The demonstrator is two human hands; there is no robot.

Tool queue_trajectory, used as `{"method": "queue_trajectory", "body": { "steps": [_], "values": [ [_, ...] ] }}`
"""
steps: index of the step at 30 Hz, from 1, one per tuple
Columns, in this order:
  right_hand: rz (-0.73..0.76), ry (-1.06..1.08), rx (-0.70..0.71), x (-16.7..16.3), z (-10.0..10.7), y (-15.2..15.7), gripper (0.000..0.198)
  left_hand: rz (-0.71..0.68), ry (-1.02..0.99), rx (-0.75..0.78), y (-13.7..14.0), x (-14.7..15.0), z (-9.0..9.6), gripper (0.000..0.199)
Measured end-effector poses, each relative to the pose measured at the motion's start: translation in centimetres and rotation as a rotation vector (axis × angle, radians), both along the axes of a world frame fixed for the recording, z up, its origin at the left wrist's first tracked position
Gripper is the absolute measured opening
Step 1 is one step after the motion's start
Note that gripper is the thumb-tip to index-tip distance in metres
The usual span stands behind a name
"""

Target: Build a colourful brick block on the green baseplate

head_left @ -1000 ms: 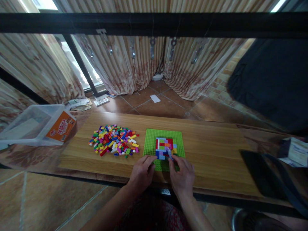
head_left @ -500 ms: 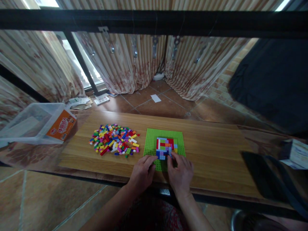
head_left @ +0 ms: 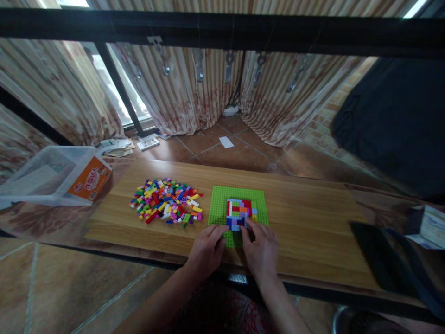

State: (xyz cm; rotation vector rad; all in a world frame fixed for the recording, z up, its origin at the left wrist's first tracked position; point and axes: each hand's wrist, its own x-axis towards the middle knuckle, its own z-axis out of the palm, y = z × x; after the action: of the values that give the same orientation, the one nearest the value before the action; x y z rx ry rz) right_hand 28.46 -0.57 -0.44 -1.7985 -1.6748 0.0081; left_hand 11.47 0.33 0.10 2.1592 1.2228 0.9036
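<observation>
Colourful toy bricks are joined into a low block build [head_left: 239, 208] on a green studded baseplate [head_left: 217, 195]. My left hand [head_left: 206, 248] is at the plate's front left, fingers bent and close together, with the fingertips by the build's blue front-left corner. What those fingers hold, if anything, is hidden. At the build's front right, my right hand [head_left: 260, 246] is closed, thumb and forefinger around a small bluish brick [head_left: 247, 221] sitting against the other bricks. The fingers partly cover this brick.
A heap of loose bricks [head_left: 167, 202] lies left of the baseplate on the wooden board [head_left: 306, 222]. Farther left stands a clear plastic bin [head_left: 52, 181] with an orange label. A dark flat item [head_left: 378, 255] and a box [head_left: 431, 227] are at the right.
My right fingers have shifted slightly at the build's front right, and the bluish brick looks lower among the others. My left hand stays almost still. The whole view has moved a little.
</observation>
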Motion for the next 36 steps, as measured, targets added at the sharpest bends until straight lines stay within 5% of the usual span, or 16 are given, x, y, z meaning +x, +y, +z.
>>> {"method": "queue_trajectory", "body": {
  "steps": [8, 17, 36],
  "values": [
    [0.044, 0.248, -0.01, 1.8, 1.5, 0.5, 0.031, -0.014, 0.004, -0.027, 0.0, 0.0, 0.0, 0.032],
    [-0.224, 0.133, -0.137, 1.7, 0.7, 3.5, 0.061, -0.006, 0.009, -0.031, 0.0, -0.1, -0.1, 0.031],
    [-0.232, 0.022, -0.138, 0.2, -0.9, 3.5, 0.059, 0.008, 0.035, -0.078, -0.2, 0.0, -0.4, 0.032]
  ]
}}
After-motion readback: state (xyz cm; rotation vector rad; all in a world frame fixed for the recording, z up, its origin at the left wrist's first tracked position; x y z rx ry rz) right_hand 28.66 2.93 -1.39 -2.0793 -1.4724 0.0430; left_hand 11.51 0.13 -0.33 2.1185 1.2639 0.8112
